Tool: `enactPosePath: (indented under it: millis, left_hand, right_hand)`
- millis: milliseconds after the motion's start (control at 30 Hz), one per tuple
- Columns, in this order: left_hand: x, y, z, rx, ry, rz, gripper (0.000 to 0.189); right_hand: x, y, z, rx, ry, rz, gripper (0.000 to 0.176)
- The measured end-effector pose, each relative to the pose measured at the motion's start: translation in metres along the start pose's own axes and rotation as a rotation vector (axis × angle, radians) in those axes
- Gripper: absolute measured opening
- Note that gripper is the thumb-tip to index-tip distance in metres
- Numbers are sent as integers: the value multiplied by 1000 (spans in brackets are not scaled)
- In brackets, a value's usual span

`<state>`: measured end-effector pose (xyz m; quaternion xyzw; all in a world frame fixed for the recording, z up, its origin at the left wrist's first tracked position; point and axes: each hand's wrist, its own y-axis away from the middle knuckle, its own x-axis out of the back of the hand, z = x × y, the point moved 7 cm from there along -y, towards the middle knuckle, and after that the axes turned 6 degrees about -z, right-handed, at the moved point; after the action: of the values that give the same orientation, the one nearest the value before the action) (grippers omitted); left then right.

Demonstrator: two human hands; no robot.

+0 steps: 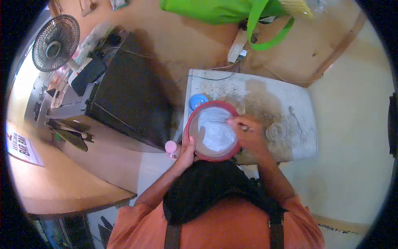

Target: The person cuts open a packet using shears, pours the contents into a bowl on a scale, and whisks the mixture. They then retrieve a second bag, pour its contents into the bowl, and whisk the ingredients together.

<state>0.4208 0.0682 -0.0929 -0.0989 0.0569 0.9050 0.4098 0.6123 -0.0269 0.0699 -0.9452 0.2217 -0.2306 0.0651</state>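
Note:
My left hand (188, 151) grips the near left rim of a round, red-rimmed sieve (188, 126), its thumb over the edge. White powder (217, 130) lies across the greyish bottom of the sieve, with streaks at the far side. Over the right part of the rim, my right hand (244, 128) is closed, a finger pointing in toward the powder. A small dark piece shows at its fist, too blurred to name. Just beyond the sieve sits a blue round container (198, 101).
Powder dusts the white table (265, 83). A clear jar (275, 132) and a spoon (295, 116) lie right. A pink-lidded jar (171, 147) stands left, near a dark cabinet (128, 91) and fan (55, 45). A green bag (207, 10) hangs above.

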Motion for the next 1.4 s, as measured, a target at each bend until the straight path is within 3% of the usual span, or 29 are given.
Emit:
enactPosePath:
  millis: [33, 100, 133, 200, 233, 300, 367, 433, 500, 600, 633, 733, 767, 833, 967, 1033, 1067, 1167, 1233, 1367, 1400]
  left_hand:
    - [-4, -2, 9, -29, -82, -19, 63]
    - [-3, -2, 3, 46, 62, 22, 66]
    - [0, -1, -4, 129, 213, 72, 69]
    - [0, -1, 7, 90, 220, 105, 70]
    - [1, 2, 10, 53, 233, 146, 71]
    - [8, 3, -10, 71, 192, 125, 70]
    - [7, 2, -19, 83, 142, 90, 70]
    - [-2, -2, -4, -32, 130, 70, 69]
    - [4, -5, -13, 10, 129, 26, 68]
    - [-2, -2, -4, 57, 82, 32, 66]
    - [-3, 1, 2, 51, 34, 73, 64]
    - [0, 3, 3, 6, -31, 105, 67]
    - [1, 2, 6, 1, -28, 114, 67]
    - [2, 1, 18, -24, -27, 141, 67]
    - [-4, 4, 25, -38, -24, 168, 67]
    - [-8, 2, 15, 19, 271, 117, 64]
    - [-6, -1, 13, 11, 262, 113, 64]
    - [6, -1, 6, -53, 94, 167, 63]
    - [4, 1, -1, 5, 75, 85, 61]
    - [0, -5, 0, -55, -33, 83, 73]
    - [0, -8, -18, 29, 141, 25, 68]
  right_hand:
    - [-8, 3, 0, 2, 0, 11, 12]
    - [-45, 20, -22, 299, 185, -276, 11]
    - [-41, 29, -24, 301, 183, -266, 11]
    - [-25, 44, -12, 103, 141, -370, 11]
    - [-13, 43, -6, 102, 143, -372, 11]
    - [27, 33, 28, -242, 56, -91, 11]
    - [15, 16, 38, -171, 36, -9, 11]
    - [0, 11, 25, -95, 18, 82, 12]
    - [-40, 13, -7, 90, 39, -265, 12]
    - [-42, 14, -15, 217, 132, -290, 13]
    - [-37, 9, -13, 209, 131, -294, 13]
    - [14, -7, -7, 130, 159, -9, 12]
    - [21, -3, -9, 137, 159, -17, 12]
    - [12, 15, 3, -31, 361, -245, 17]
    - [-35, 32, -22, 174, 136, -205, 11]
    - [-48, 25, -27, 228, 66, -180, 12]
    - [-42, 25, -27, 237, 63, -172, 12]
    - [-19, 29, -7, 120, 103, -271, 12]
    - [13, 20, 22, -127, 114, -3, 19]
    - [-6, -1, 7, 51, 55, 75, 18]
    - [-24, 2, 0, 94, 89, -56, 14]
